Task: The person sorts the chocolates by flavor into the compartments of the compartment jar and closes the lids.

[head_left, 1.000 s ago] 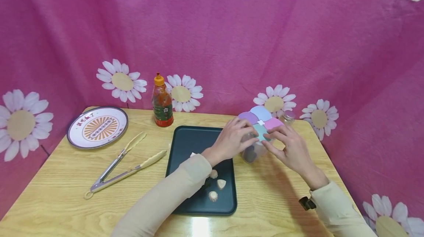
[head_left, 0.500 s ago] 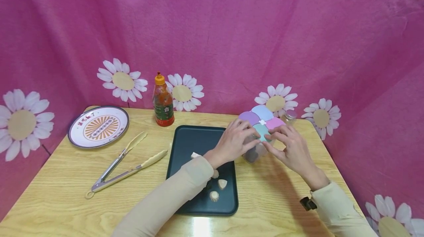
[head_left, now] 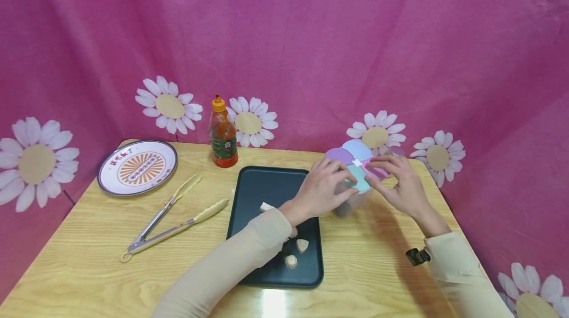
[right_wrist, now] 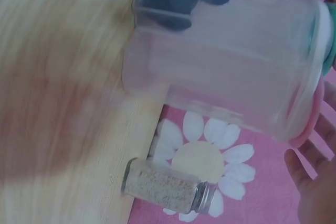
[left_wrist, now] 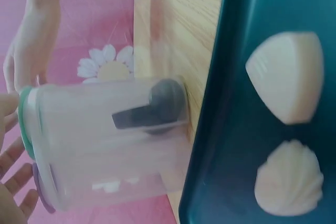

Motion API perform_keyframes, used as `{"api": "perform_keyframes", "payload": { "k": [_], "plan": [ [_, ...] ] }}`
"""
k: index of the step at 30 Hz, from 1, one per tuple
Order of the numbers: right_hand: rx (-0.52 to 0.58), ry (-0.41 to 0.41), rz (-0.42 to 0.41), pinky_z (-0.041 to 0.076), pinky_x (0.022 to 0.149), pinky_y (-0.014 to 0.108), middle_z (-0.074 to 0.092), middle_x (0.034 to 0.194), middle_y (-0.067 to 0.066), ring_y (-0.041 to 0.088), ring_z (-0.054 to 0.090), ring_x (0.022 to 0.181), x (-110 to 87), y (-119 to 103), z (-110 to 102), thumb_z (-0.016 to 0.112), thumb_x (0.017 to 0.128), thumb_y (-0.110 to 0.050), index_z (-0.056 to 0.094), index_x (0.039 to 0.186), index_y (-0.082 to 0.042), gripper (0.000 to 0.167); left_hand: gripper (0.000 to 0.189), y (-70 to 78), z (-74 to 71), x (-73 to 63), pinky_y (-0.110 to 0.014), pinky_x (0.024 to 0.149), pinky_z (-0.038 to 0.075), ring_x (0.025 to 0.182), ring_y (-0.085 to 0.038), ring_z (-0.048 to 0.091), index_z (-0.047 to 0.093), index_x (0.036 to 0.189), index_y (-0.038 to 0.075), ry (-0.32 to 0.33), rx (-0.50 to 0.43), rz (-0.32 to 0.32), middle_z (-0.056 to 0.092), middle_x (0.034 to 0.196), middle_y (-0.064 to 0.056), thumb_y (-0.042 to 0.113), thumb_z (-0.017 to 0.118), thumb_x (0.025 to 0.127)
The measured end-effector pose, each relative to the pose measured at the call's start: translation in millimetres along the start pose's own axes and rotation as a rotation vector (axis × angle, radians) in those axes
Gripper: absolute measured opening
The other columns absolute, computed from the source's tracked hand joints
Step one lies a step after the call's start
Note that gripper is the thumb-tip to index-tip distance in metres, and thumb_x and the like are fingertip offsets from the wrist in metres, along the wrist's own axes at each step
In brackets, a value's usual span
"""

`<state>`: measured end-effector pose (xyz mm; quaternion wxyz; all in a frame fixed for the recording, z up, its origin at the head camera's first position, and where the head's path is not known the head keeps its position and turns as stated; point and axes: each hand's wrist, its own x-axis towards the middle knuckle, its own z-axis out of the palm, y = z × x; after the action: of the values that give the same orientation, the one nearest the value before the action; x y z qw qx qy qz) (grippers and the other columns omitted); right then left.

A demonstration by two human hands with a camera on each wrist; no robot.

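A clear plastic canister (left_wrist: 105,145) stands upright beyond the tray's right side, with a dark spoon-like object (left_wrist: 149,111) at its bottom. Its lid has coloured petals, among them a teal petal (head_left: 359,179) and a pink petal (head_left: 378,172). My left hand (head_left: 322,187) holds the lid from the left, thumb and fingers by the teal and purple petals. From the right, my right hand (head_left: 402,184) pinches at the pink petal with thumb and fingers, covering part of it. In the right wrist view the thumb tip is right at that petal's edge.
Behind the right hand stands a spice jar (right_wrist: 160,184). A dark tray (head_left: 266,184) under my left forearm carries several pale pieces, including a shell-shaped one (left_wrist: 289,179). Left of it lie spread tongs (head_left: 164,235), with a plate (head_left: 138,187) and a sauce bottle (head_left: 224,135) farther back.
The right thumb and fingers have shifted from the teal petal's front edge to the pink petal. The left hand keeps its place on the lid. The head view has turned slightly left.
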<state>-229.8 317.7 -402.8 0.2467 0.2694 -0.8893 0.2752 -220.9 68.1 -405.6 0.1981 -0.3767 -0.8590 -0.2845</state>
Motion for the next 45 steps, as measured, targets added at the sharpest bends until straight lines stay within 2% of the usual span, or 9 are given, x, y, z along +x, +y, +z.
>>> {"api": "perform_keyframes", "payload": {
  "k": [4,9,14,21,27,31,34,38,45],
  "plan": [
    [-0.024,-0.024,0.02,0.042,0.085,0.042,0.071,0.129,0.012,0.032,0.058,0.12,6.8,6,1,0.08,0.089,-0.015,0.078,0.118,-0.01,0.03,0.02,4.7,3.1,0.2,-0.034,0.097,0.048,0.113,-0.015,0.058,0.079,0.109,0.025,0.033,0.038,-0.015,0.07,0.114,0.004,0.04,0.077,0.097],
    [0.003,-0.037,0.065,0.044,0.092,0.052,0.069,0.131,0.016,0.037,0.058,0.126,14.5,14,5,0.077,0.093,-0.019,0.078,0.117,-0.006,0.027,0.02,6.0,10.1,0.2,-0.033,0.093,0.047,0.11,-0.015,0.058,0.08,0.105,0.026,0.075,0.068,-0.029,0.071,0.112,0.006,0.042,0.079,0.094],
    [0.024,-0.017,0.071,0.042,0.096,0.054,0.07,0.127,0.018,0.037,0.058,0.124,17.7,19,6,0.077,0.091,-0.017,0.079,0.113,-0.005,0.025,0.02,6.6,14.4,1.1,-0.033,0.091,0.046,0.108,-0.015,0.058,0.081,0.104,0.026,0.098,0.078,-0.017,0.072,0.109,0.006,0.043,0.079,0.094],
    [-0.031,-0.027,0.07,0.044,0.09,0.05,0.071,0.126,0.016,0.036,0.06,0.121,15.3,17,0,0.076,0.093,-0.022,0.079,0.112,-0.007,0.024,0.018,4.2,10.2,0.7,-0.034,0.095,0.048,0.111,-0.016,0.059,0.08,0.104,0.024,0.083,0.059,0.009,0.072,0.111,0.005,0.039,0.078,0.095],
    [-0.072,-0.029,0.099,0.043,0.084,0.046,0.07,0.121,0.016,0.035,0.061,0.112,6.0,15,-7,0.076,0.093,-0.024,0.078,0.113,-0.007,0.026,0.015,-6.2,7.8,-1.0,-0.037,0.103,0.05,0.112,-0.017,0.061,0.08,0.107,0.023,0.087,0.028,0.031,0.075,0.115,0.005,0.034,0.078,0.097],
    [-0.099,-0.029,0.113,0.04,0.08,0.042,0.07,0.118,0.015,0.034,0.06,0.106,-0.7,10,-13,0.077,0.093,-0.025,0.079,0.113,-0.007,0.027,0.017,-14.6,4.6,-3.5,-0.036,0.106,0.05,0.116,-0.018,0.062,0.08,0.112,0.021,0.067,-0.031,0.015,0.076,0.123,0.004,0.03,0.076,0.098],
    [-0.112,-0.027,0.098,0.04,0.082,0.044,0.072,0.116,0.016,0.036,0.06,0.108,-5.8,7,-16,0.079,0.091,-0.023,0.079,0.111,-0.006,0.027,0.019,-18.7,1.7,-3.8,-0.035,0.105,0.05,0.117,-0.017,0.061,0.08,0.115,0.021,0.032,-0.042,-0.004,0.075,0.128,0.004,0.032,0.075,0.099],
    [-0.114,-0.008,0.074,0.041,0.089,0.049,0.072,0.113,0.016,0.038,0.06,0.112,-13.6,3,-18,0.081,0.087,-0.02,0.079,0.109,-0.006,0.026,0.025,-18.8,-2.5,-0.1,-0.033,0.101,0.05,0.114,-0.017,0.059,0.078,0.116,0.021,-0.018,0.012,0.008,0.074,0.128,0.003,0.04,0.074,0.099],
    [-0.106,0.018,0.08,0.041,0.086,0.045,0.071,0.114,0.011,0.032,0.058,0.115,-24.4,-7,-19,0.082,0.087,-0.019,0.079,0.111,-0.009,0.026,0.029,-19.7,-5.6,6.2,-0.03,0.099,0.05,0.111,-0.015,0.057,0.076,0.12,0.024,-0.065,0.092,-0.018,0.071,0.13,0.004,0.044,0.071,0.1]
  ]
}}
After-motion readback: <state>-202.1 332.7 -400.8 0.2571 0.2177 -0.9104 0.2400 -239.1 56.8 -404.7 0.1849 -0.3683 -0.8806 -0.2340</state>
